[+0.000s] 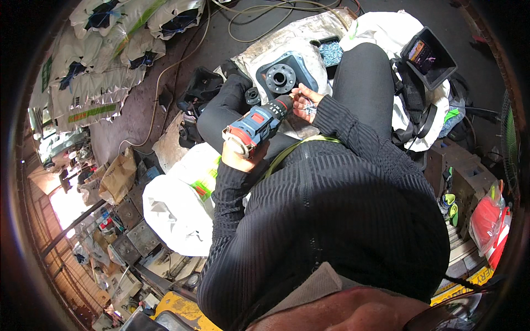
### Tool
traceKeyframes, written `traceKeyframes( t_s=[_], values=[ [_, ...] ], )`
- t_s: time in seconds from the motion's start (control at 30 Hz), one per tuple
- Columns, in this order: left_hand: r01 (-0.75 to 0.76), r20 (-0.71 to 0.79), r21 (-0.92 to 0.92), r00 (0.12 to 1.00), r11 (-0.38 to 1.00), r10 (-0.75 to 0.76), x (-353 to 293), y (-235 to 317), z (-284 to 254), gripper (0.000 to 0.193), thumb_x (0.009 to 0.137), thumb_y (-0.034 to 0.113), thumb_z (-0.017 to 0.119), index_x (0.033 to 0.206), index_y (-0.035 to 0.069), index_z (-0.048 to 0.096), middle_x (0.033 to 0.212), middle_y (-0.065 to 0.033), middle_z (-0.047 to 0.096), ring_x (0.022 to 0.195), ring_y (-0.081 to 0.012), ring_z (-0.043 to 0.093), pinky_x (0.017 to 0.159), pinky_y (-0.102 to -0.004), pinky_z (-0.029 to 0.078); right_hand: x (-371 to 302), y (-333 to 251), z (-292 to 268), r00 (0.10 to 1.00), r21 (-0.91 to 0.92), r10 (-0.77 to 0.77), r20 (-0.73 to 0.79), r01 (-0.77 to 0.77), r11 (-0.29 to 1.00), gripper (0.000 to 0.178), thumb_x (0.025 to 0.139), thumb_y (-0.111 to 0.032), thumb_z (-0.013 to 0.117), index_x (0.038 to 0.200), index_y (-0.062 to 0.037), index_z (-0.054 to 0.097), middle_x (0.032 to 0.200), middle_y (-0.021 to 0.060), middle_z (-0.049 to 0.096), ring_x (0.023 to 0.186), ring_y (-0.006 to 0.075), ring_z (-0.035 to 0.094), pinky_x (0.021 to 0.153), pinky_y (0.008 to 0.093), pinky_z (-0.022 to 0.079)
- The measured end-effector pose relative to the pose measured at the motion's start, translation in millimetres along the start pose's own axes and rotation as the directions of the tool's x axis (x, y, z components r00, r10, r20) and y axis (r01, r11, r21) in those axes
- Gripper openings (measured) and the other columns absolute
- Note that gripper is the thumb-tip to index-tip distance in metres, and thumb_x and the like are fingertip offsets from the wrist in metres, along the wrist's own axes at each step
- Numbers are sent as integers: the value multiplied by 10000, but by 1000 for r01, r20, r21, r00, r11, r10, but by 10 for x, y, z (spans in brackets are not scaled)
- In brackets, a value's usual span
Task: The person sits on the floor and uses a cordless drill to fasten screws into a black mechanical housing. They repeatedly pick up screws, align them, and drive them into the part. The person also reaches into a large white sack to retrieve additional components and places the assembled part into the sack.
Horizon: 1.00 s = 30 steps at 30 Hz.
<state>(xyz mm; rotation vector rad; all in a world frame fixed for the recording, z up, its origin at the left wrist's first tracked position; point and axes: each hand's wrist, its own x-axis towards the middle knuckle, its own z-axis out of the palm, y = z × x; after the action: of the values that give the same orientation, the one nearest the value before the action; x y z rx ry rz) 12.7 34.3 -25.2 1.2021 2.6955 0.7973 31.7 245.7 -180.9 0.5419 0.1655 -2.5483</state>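
Note:
My left hand [240, 155] grips the handle of a blue and red cordless drill [259, 124], its black chuck pointing up and to the right. My right hand [305, 103] is at the chuck tip, fingers closed on a small silvery screw or bit. Just beyond the drill lies a dark metal flange plate [281, 77] with a round hub and bolt holes, resting on a pale sheet. I sit with my legs in black trousers folded on either side of the drill.
A black tray of silvery screws [331, 53] lies beside the flange. An open black box [429, 56] sits at the right, white bags [176, 204] at the left, stacked sacks [99, 71] at the upper left, cables [259, 22] on the floor.

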Motion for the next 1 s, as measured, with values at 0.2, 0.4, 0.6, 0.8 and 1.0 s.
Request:
traceKeyframes(
  t_s=[0.2,0.4,0.6,0.8,1.0],
  values=[
    [311,15,-447,940,839,-340,6,12,150,256,620,119,623,866,96,555,792,-73,569,745,-238,577,662,-346,462,-8,1,37,998,-86,-38,-47,34,996,258,836,-303,578,903,-55,571,794,43,582,732,129,590,629,269,554],
    [278,250,-140,939,950,-238,51,150,-53,435,693,85,588,1120,77,505,1125,-89,523,992,-204,553,836,-284,449,49,-88,-117,988,-74,149,39,-146,986,262,842,-287,574,911,-36,551,758,28,564,691,98,571,574,226,527],
    [301,215,-119,938,946,-271,63,66,27,478,668,102,597,1134,72,495,1072,-87,551,957,-222,565,832,-307,450,85,-71,42,998,-32,62,25,-61,998,253,863,-279,542,922,-33,548,735,12,547,650,86,544,597,235,528],
    [110,96,6,989,994,-110,249,-135,205,332,605,62,603,936,74,574,847,-96,578,807,-259,579,698,-350,469,243,-43,-84,999,-9,38,-32,-39,999,321,869,-321,523,1008,-34,556,811,25,589,701,100,581,653,278,536],
    [584,193,-348,811,734,-553,447,-444,121,506,622,36,672,1103,61,516,1043,-78,572,962,-205,561,823,-321,459,293,-125,-282,963,-90,-50,-266,27,996,332,850,-342,553,1008,-50,576,679,-33,534,556,77,538,537,246,529]
  ],
)
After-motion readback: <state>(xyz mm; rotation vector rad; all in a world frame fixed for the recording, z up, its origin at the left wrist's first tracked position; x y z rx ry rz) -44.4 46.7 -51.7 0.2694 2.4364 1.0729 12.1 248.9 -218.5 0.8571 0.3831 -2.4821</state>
